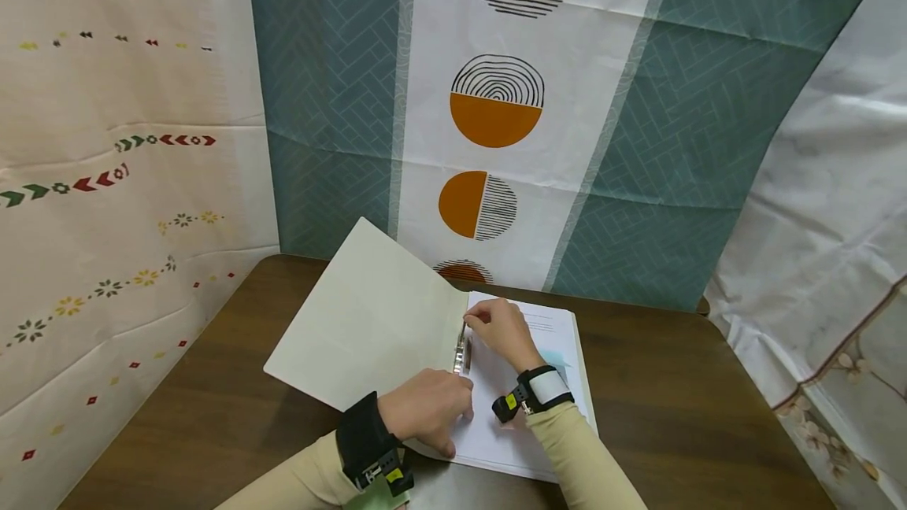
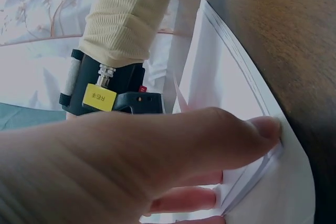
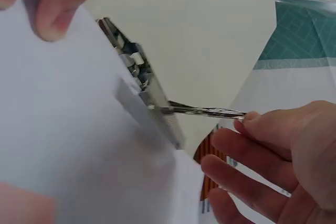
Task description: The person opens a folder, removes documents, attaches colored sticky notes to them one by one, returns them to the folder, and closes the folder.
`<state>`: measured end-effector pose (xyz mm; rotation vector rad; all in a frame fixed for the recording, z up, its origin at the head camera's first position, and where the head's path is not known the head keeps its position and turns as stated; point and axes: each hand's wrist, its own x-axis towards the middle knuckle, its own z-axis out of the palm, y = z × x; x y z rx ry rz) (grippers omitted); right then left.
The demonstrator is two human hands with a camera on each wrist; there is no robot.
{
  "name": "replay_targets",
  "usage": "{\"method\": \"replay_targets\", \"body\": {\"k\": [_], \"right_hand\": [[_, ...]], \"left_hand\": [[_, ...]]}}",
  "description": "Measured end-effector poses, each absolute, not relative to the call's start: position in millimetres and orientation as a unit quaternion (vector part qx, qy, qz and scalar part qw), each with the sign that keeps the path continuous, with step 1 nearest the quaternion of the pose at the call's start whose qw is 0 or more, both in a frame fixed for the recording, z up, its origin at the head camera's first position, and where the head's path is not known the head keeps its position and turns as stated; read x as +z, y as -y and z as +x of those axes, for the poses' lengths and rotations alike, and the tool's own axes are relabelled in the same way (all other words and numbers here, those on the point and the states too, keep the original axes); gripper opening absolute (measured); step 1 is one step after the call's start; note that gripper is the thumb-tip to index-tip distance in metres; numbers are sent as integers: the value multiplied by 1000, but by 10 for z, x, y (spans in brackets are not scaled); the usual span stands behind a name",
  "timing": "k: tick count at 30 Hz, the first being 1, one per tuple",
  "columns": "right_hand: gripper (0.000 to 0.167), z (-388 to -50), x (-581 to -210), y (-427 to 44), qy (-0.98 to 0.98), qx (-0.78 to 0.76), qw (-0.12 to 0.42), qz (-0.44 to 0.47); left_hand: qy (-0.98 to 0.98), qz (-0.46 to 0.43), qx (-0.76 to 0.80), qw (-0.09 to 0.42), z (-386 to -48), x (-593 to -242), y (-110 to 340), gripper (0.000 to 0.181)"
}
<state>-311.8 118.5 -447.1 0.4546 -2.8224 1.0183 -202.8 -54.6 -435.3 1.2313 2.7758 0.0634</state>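
Observation:
A pale file folder [image 1: 375, 321] lies spread on the table, its cover turned to the left. White papers [image 1: 489, 431] lie stacked on its right side, beside a metal clip [image 1: 462, 354] at the spine. My right hand [image 1: 505, 329] pinches the end of the clip's thin metal lever [image 3: 207, 111] between thumb and index finger; its other fingers are loosely bent. My left hand [image 1: 431, 406] rests on the papers below the clip. Its thumb [image 2: 262, 129] touches the stack's edge in the left wrist view, with the fingers on the sheets, partly hidden behind the thumb.
The brown wooden table [image 1: 680, 408] extends to both sides of the folder. Patterned cloth [image 1: 489, 124] hangs behind it, with white cloths at left and right. Something light green [image 1: 375, 497] shows under the left wrist at the near edge.

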Motion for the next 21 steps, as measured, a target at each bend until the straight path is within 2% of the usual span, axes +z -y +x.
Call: {"method": "replay_targets", "body": {"k": [7,11,17,21], "right_hand": [[9,-2900,-4318,-1135,939,293,58,170],[8,-2852,-4324,-1139,938,286,64,187],[10,-2923,-4538,-1253,914,285,100,269],[12,-2919,-4619,-1311,905,278,100,305]], "left_hand": [[-913,403,31,59,-2002,-4301,562,33],[-912,407,20,44,-1991,-4303,571,33],[-911,412,22,29,-1973,-4309,590,35],[-911,410,32,33,-1977,-4307,595,34]]}}
